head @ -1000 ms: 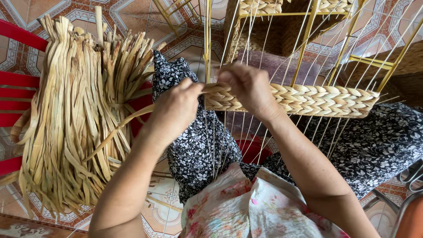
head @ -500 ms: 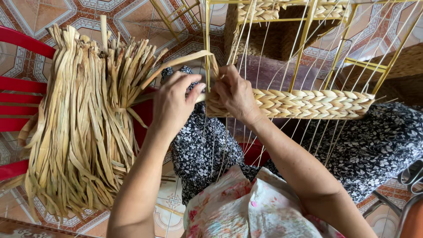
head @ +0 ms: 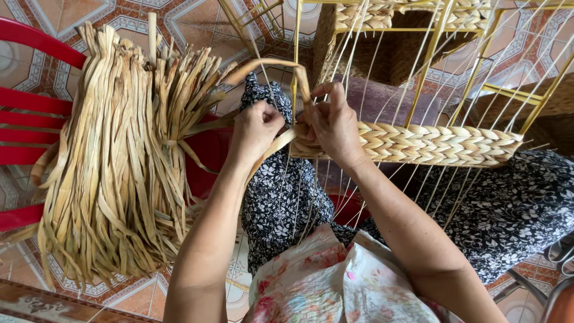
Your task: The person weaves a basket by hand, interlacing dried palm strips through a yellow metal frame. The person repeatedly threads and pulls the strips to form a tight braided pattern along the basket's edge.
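A flat dried straw strand [head: 263, 67] is being worked at the left end of a woven braided band [head: 430, 143], where it arches up in a loop from the hands and bends down beside a yellow metal upright [head: 296, 54]. The loop's right end is pinched by the fingers of the right hand [head: 332, 122], which is closed against the band's left end. The left hand [head: 254, 128] is clenched just beside it, the two hands nearly touching, and a strand is seen passing from under the left hand down toward the lap; whether it is the same strand cannot be told. The braided band is stretched horizontally across a yellow metal frame [head: 439, 36], woven through thin pale vertical cords [head: 359, 66] that run from the frame's top down past the band. A second woven band [head: 412, 13] is seen at the frame's upper edge. Beneath the hands and the band, dark fabric with a small white floral print [head: 287, 197] covers the knees, and a pale flowered garment [head: 335, 281] is seen at the lower edge of the view. To the left, a thick bundle of dried straw strips [head: 113, 161] is draped over a red plastic chair [head: 30, 107], just beside the left forearm. Patterned floor tiles [head: 197, 24] lie under everything.
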